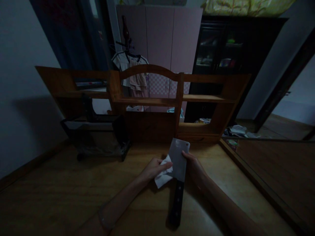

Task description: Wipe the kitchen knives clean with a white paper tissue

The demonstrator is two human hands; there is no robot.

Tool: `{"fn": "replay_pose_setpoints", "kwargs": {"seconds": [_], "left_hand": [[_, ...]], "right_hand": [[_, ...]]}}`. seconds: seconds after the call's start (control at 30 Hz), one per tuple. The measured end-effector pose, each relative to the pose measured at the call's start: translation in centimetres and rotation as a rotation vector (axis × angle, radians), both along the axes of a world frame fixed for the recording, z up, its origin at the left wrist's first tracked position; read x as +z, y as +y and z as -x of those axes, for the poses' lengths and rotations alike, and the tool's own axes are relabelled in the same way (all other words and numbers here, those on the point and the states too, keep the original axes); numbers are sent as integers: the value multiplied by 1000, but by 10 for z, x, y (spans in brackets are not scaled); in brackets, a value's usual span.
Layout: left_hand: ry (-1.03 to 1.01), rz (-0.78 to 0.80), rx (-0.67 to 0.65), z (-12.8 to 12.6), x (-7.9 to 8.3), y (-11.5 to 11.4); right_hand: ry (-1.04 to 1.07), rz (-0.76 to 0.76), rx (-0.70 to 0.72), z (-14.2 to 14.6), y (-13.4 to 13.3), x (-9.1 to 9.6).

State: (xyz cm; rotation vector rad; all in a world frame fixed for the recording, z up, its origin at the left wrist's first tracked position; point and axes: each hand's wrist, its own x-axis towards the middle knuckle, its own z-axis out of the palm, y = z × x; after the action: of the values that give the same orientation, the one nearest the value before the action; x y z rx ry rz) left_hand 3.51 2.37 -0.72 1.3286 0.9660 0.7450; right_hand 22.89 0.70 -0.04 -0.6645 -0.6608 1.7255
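A cleaver (pixel 178 160) with a broad grey blade and a black riveted handle (pixel 177 203) is held over the wooden tabletop, its handle toward me. My right hand (pixel 195 167) grips the blade's right edge, thumb on the face and the other fingers hidden. On the left side, my left hand (pixel 155 167) is closed on a crumpled white tissue (pixel 162 178), which it holds against the blade's left edge. The tissue hangs down below the thumb.
A black rack-like object (pixel 95 137) stands at the back left of the wooden tabletop (pixel 118 190). Behind it runs a wooden shelf unit (pixel 147 102). A raised wooden edge (pixel 256 178) borders the right side. A pink wardrobe (pixel 159 39) and a dark cabinet (pixel 236 49) stand farther back.
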Motion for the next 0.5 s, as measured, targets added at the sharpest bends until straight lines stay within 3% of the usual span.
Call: {"fn": "replay_pose_setpoints", "kwargs": {"seconds": [0.2,0.3,0.5], "left_hand": [[-40,33,-114,4,8,-7],[-46,51,-168,9,12,-7],[126,73,-96,9,7,-5]], "right_hand": [[-132,-3,-115,-3,-2,9],[-90,20,-67,-2,-2,11],[-2,14,41,-4,2,3]]}}
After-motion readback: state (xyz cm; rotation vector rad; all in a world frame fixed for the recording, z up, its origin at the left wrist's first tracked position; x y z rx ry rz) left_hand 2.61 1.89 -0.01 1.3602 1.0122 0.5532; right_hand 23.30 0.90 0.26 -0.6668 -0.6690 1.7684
